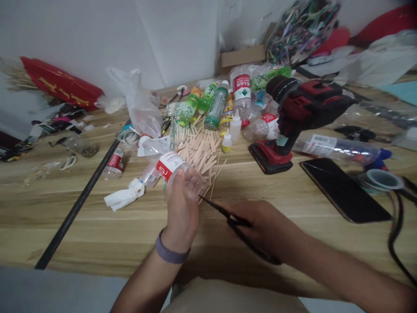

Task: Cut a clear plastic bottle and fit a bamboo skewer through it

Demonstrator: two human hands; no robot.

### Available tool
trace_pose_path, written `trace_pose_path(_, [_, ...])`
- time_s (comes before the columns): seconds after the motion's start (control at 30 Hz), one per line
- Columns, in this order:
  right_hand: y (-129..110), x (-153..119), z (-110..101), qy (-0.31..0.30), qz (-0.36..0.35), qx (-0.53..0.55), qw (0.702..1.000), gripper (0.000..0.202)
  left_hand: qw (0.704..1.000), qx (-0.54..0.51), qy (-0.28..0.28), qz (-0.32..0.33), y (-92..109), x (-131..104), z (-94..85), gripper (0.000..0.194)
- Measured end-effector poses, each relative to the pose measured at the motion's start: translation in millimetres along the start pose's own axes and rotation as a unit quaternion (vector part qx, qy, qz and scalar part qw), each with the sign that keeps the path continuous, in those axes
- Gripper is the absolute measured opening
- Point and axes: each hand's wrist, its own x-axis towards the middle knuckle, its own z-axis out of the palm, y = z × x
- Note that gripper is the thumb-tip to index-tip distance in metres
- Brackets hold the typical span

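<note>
My left hand (pixel 182 208), a purple band at its wrist, is wrapped round a clear plastic bottle (pixel 195 178) with a red and white label. The bottle lies tilted, neck up and left, its base toward my right hand. My right hand (pixel 263 226) grips black scissors (pixel 243 234) by the handles. Their thin, dark pointed tip touches or nearly touches the bottle's base; I cannot tell whether it has gone in. Behind the bottle, a pile of wooden sticks (pixel 203 148) is spread on the wooden table (pixel 130 239).
A red and black cordless drill (pixel 302 104) stands to the right, near a black phone (pixel 342 189) and a tape roll (pixel 384 179). Several bottles, including a green bottle (pixel 216 106), and a small glue bottle (pixel 227 141) are behind. A black strip (pixel 84 195) crosses the left side.
</note>
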Motion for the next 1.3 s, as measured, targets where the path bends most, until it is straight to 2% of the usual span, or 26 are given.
trace_pose_path(0.1, [-2,-6,5,0.095,0.006,-0.152,0.984,0.054,1.000,0.000,0.027,-0.008,-4,-1,1.7,0.018])
trace_pose_path(0.17, [-1,-5,6,0.105,-0.008,-0.167,0.980,0.054,0.999,0.001,0.036,-0.008,-4,-2,2.7,0.017])
trace_pose_path(0.2, [0,-2,5,0.091,-0.026,-0.150,0.984,0.049,0.999,0.000,0.035,-0.005,-3,-2,3.1,0.018])
trace_pose_path(0.27, [3,4,2,0.035,-0.043,-0.038,0.998,0.035,1.000,0.001,0.026,0.002,-1,-2,3.3,0.023])
trace_pose_path(0.3, [4,7,1,-0.009,-0.031,0.043,0.999,0.036,1.000,0.001,0.018,0.005,1,-2,3.3,0.026])
trace_pose_path(0.37, [5,10,-1,-0.101,0.019,0.217,0.971,0.054,1.000,0.003,0.002,0.012,4,-2,3.1,0.029])
trace_pose_path(0.4, [5,10,-1,-0.126,0.037,0.271,0.954,0.058,1.000,0.004,-0.006,0.016,5,-2,3.0,0.030])
trace_pose_path(0.43, [5,9,-1,-0.123,0.036,0.264,0.956,0.059,1.000,0.006,-0.012,0.020,5,-2,2.7,0.031])
trace_pose_path(0.5, [5,6,-1,-0.040,-0.008,0.108,0.993,0.052,0.999,0.009,-0.016,0.026,3,-1,1.6,0.033])
trace_pose_path(0.53, [6,3,-1,0.017,-0.029,0.006,0.999,0.045,0.999,0.010,-0.015,0.026,1,-1,0.8,0.034])
trace_pose_path(0.6, [7,-1,-1,0.098,-0.047,-0.175,0.978,0.042,0.999,0.010,-0.018,0.026,-3,0,-0.8,0.035])
trace_pose_path(0.67, [7,-4,0,0.124,-0.040,-0.244,0.961,0.053,0.999,0.009,-0.025,0.026,-7,0,-1.6,0.035])
trace_pose_path(0.73, [8,-4,0,0.108,-0.050,-0.198,0.973,0.048,0.999,0.009,-0.024,0.023,-7,0,-1.2,0.035])
trace_pose_path(0.8, [7,0,-3,0.051,-0.051,-0.037,0.997,0.036,1.000,0.005,-0.021,0.023,-5,-1,-0.1,0.034])
trace_pose_path(0.83, [6,2,-4,0.002,-0.037,0.066,0.997,0.041,0.999,0.004,-0.022,0.023,-4,-2,0.6,0.034])
trace_pose_path(0.9, [5,5,-7,-0.098,0.016,0.241,0.966,0.056,0.999,0.007,-0.024,0.021,-1,-2,1.6,0.034])
trace_pose_path(0.93, [4,6,-8,-0.127,0.037,0.285,0.949,0.057,1.000,0.009,-0.022,0.019,0,-3,1.8,0.034])
trace_pose_path(0.97, [3,5,-8,-0.127,0.040,0.266,0.955,0.056,1.000,0.011,-0.017,0.017,1,-3,1.9,0.034])
trace_pose_path(1.0, [3,4,-8,-0.097,0.024,0.184,0.978,0.053,1.000,0.011,-0.012,0.012,0,-3,1.8,0.033])
trace_pose_path(1.03, [3,2,-6,-0.042,0.002,0.073,0.996,0.046,1.000,0.008,-0.005,0.008,-1,-2,1.6,0.032])
trace_pose_path(1.07, [4,0,-5,0.016,-0.019,-0.044,0.999,0.040,1.000,0.004,0.002,0.006,-2,-2,1.5,0.031])
trace_pose_path(1.13, [4,-5,-1,0.096,-0.035,-0.217,0.971,0.042,1.000,-0.004,0.012,0.005,-5,-2,1.5,0.028])
trace_pose_path(1.17, [5,-7,0,0.112,-0.029,-0.240,0.964,0.049,1.000,-0.007,0.016,0.006,-6,-2,1.7,0.026])
trace_pose_path(1.23, [5,-6,0,0.099,-0.028,-0.210,0.972,0.050,1.000,-0.007,0.012,0.009,-6,-3,2.5,0.025])
trace_pose_path(1.3, [5,-2,-1,0.047,-0.028,-0.082,0.995,0.040,1.000,-0.003,0.001,0.008,-3,-3,3.4,0.027])
